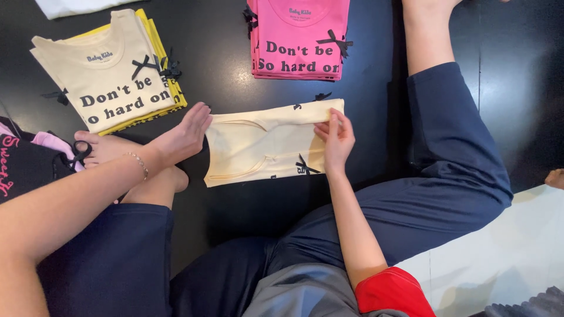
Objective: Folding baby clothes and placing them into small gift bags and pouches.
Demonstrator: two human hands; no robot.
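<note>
A cream shirt (267, 147) lies half-folded on the dark floor (223, 53) at the centre of the frame, between the person's knees. It looks light, thin and limp, a soft knit that will crease and slump wherever it is not supported, so it seems best taken at the folded edges or corners, with flat palms to keep the layers from sliding on the glossy floor. The left hand (185, 136) lies flat at the shirt's left edge, fingers pressed together and stretched out, their tips touching the cloth just at the upper left corner. The right hand (336, 141) rests on the right end of the shirt, fingers close together and curled a little, the thumb and fingertips pinching the top folded layer near its upper right corner. The shirt thus spans the gap between both hands. In the upper left of the frame sits a stack of folded cream and yellow shirts (111, 70); at top centre lies a pink stack (299, 41).
</note>
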